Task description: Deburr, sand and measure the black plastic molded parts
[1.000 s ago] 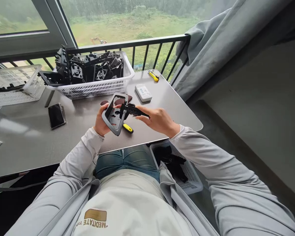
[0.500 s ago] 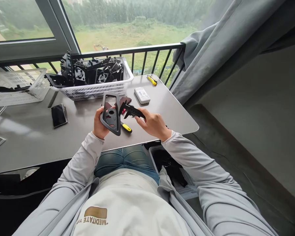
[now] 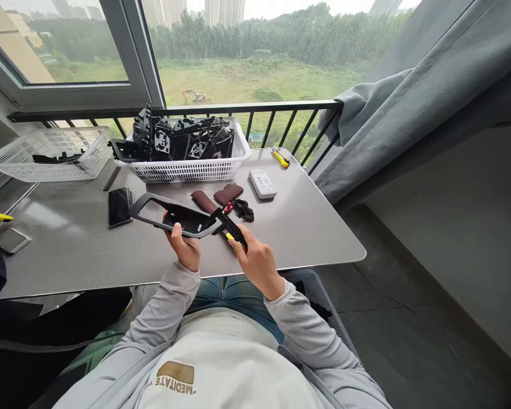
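Gray plastic frame (image 3: pixel 187 221) stood tall before; now it stretches left to right over the counter (image 3: pixel 89 255). The left hand (image 3: pixel 184 250) pinches its near edge. The right hand (image 3: pixel 258 261) grips the black caliper (image 3: pixel 235 229), now at its right end.

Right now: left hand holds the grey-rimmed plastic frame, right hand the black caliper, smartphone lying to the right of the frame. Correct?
Not quite: the side is wrong. The smartphone lies to the left of the frame, per the head view. Left hand on the frame, right hand on the black caliper: both right.
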### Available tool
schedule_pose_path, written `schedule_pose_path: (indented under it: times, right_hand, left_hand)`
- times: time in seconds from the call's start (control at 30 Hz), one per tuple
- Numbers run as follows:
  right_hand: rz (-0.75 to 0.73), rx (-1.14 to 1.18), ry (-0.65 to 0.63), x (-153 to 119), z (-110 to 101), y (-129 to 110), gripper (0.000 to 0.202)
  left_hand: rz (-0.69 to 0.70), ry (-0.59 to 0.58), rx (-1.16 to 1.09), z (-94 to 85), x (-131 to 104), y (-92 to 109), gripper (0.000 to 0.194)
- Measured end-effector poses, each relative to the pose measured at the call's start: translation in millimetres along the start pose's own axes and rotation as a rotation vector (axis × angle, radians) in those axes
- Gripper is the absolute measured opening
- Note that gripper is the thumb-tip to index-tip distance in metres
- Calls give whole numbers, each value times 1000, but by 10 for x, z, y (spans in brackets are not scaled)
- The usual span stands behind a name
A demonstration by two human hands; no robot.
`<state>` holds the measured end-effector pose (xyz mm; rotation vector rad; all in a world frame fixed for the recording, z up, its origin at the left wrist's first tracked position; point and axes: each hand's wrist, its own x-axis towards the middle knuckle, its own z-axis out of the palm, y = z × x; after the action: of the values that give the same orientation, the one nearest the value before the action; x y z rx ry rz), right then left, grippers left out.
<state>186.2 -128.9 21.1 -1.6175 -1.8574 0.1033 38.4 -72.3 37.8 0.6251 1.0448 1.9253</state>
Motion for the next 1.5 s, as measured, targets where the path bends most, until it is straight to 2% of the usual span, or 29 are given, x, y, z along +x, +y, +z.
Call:
schedule_pose_path:
  times: [0.2, 0.33, 0.57, 0.73, 0.87, 1.0, 1.1, 1.2, 1.27, 1.33, 1.4, 1.5]
  right_hand:
    - [30, 42, -30, 11, 121, 64, 43]
    - [60, 62, -57, 49, 111, 105, 44]
    - [68, 103, -48, 91, 73, 104, 48]
    - [89, 86, -25, 149, 73, 135, 47]
    - [177, 52, 31, 271, 22, 318, 41]
    - [277, -77, 39, 425, -16, 653, 32]
    - [372, -185, -25, 549, -9, 896, 34]
    - [432, -245, -130, 648, 3, 1019, 32]
    - [421, -250, -127, 685, 15, 1000, 29]
    - [342, -138, -57, 692, 38, 891, 29]
    - [199, 145, -13, 671, 77, 704, 32]
    - [-29, 630, -141, 609, 148, 343, 40]
  left_hand:
    - [93, 67, 119, -58, -63, -47, 32]
    - [125, 72, 135, -86, -85, -85, 32]
    - [274, 58, 184, -79, -111, -142, 40]
    - [284, 93, 200, -85, -64, -142, 41]
    - [169, 141, 128, -106, 88, -87, 35]
    - [-70, 198, -76, -118, 256, -35, 25]
    - [-278, 184, -158, -127, 324, -25, 22]
    - [-401, 172, -221, -131, 336, -27, 23]
    - [-440, 169, -262, -123, 320, -24, 23]
    - [-463, 162, -283, -98, 286, -11, 23]
    - [-491, 153, -284, -56, 231, 12, 22]
    - [-542, 119, -288, 24, 114, 45, 21]
